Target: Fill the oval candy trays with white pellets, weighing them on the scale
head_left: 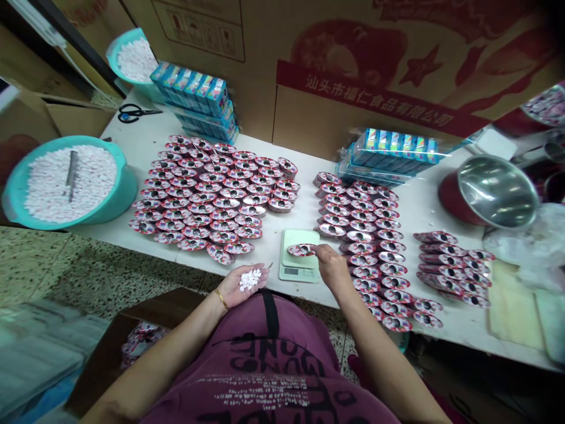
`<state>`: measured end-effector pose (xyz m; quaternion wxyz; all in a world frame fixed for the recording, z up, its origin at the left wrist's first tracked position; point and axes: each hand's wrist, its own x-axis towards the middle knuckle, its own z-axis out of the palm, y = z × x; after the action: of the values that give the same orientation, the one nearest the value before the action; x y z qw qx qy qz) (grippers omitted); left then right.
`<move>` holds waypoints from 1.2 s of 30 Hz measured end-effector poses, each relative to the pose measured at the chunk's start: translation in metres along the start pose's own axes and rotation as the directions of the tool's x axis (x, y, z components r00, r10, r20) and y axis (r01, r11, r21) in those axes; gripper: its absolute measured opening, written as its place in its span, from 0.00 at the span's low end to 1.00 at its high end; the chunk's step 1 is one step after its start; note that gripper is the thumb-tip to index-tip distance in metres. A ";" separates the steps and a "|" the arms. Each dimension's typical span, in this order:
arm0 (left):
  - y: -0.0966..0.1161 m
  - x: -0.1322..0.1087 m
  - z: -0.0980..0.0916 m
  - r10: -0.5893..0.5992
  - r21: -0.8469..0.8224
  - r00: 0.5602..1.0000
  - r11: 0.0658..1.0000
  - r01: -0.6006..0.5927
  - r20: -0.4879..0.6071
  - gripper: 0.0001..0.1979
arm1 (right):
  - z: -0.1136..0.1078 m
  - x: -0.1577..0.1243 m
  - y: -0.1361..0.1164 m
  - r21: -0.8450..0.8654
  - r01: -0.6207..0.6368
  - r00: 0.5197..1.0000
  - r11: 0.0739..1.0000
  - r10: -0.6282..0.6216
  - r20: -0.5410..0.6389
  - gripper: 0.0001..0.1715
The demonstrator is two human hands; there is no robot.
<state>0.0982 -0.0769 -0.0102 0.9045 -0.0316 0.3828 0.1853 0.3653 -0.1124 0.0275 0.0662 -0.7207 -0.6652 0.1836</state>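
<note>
My left hand (242,284) is held palm up near the table's front edge, cupped around a small heap of white candies (249,279). My right hand (330,264) pinches a red oval tin (302,249) that rests on the platform of a small green scale (299,257). Rows of like red tins (212,197) cover the table to the left of the scale, and another batch of tins (371,241) lies to its right.
A teal basin of white candies (66,182) with a scoop stands at the left edge, a second teal basin (132,59) behind it. Scissors (132,112), stacks of blue boxes (198,100), more blue boxes (388,150), a steel bowl (494,191) and cardboard cartons (353,53) ring the table.
</note>
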 end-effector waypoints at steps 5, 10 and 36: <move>0.001 -0.002 0.000 -0.008 0.005 0.999 1.000 0.009 -0.042 0.13 | -0.006 -0.014 0.018 0.065 -0.031 0.979 0.997 0.044 -0.200 0.17; 0.004 -0.003 0.001 -0.015 -0.001 0.997 1.000 0.015 -0.071 0.13 | -0.001 -0.014 0.035 0.087 0.051 0.958 0.995 -0.024 -0.285 0.18; 0.031 -0.018 -0.016 0.059 -0.102 0.985 0.992 -0.076 -0.165 0.12 | 0.045 0.105 -0.022 0.054 -0.036 0.967 0.998 0.049 -0.252 0.20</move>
<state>0.0642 -0.0565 -0.0065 0.8607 -0.0825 0.4450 0.2333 0.3334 -0.0131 -0.0254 0.1642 -0.7505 -0.6310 0.1080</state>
